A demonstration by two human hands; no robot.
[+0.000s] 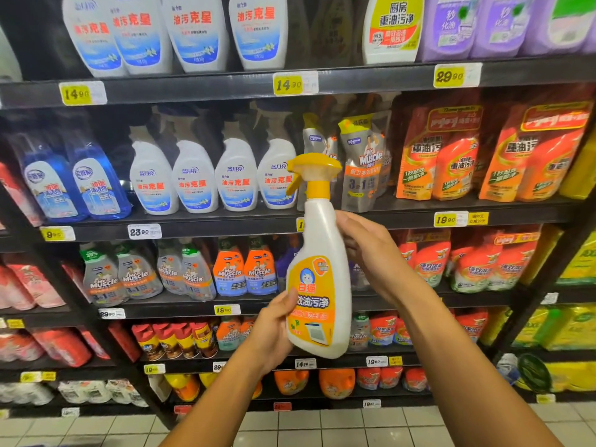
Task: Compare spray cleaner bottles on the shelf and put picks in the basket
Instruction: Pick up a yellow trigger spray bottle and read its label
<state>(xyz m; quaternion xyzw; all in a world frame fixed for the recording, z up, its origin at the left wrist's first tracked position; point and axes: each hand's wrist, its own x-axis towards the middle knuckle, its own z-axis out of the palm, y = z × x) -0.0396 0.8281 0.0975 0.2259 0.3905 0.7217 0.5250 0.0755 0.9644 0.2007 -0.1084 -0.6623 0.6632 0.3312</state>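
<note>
Held bottle: a white plastic spray bottle (317, 279) with a yellow trigger head and a glossy orange-and-yellow label, upright with a slight tilt, held up in front of the shelves (322, 79) between both hands.
Left hand (274, 330): grips the lower body of the bottle from the left, thumb lying across the label's edge, fingers hidden behind.
Right hand (371, 253): wraps the bottle's upper shoulder and back from the right, fingers curled round the far side; the grip itself is partly hidden.
Shelving: dark metal tiers with yellow and white price tags (288, 83) on the front edges.
Second tier: four white rounded trigger bottles (214, 175) with blue-and-white labels stand side by side; left of them two translucent blue bottles (75, 185); right of them soft silver refill pouches (362, 166) and shiny orange packs (451, 156).
Third tier: grey and orange pouch-shaped refills (145, 275) in a row.
Top tier: more white bottles, then a yellow-labelled bottle (392, 27) and lilac pouches (477, 27).
Floor: pale square tiles (322, 427).
Basket: not visible.
</note>
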